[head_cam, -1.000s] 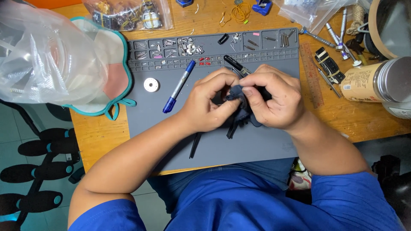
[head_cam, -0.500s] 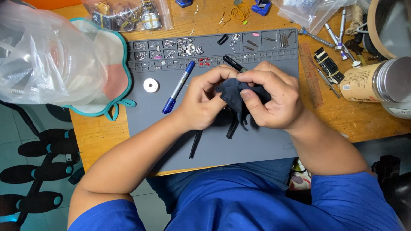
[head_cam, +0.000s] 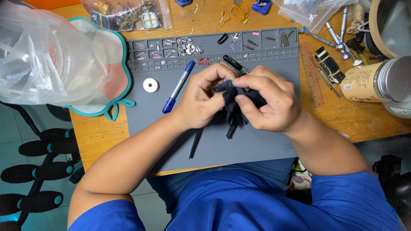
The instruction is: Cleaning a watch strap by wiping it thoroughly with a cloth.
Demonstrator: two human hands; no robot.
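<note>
Over the grey mat [head_cam: 265, 145], the dark cloth [head_cam: 229, 96] has bunched tighter between both hands since a moment ago, left-hand fingers [head_cam: 214, 79] and right-hand fingers [head_cam: 250, 105] pinching it.

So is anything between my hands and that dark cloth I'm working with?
Nothing visible. Both the left hand and the right hand already pinch the dark cloth directly, above the grey mat.

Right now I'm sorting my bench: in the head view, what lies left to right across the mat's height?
Clear plastic bag → white spool → blue marker → left hand → right hand → wooden ruler → metal-lidded canister.
</note>
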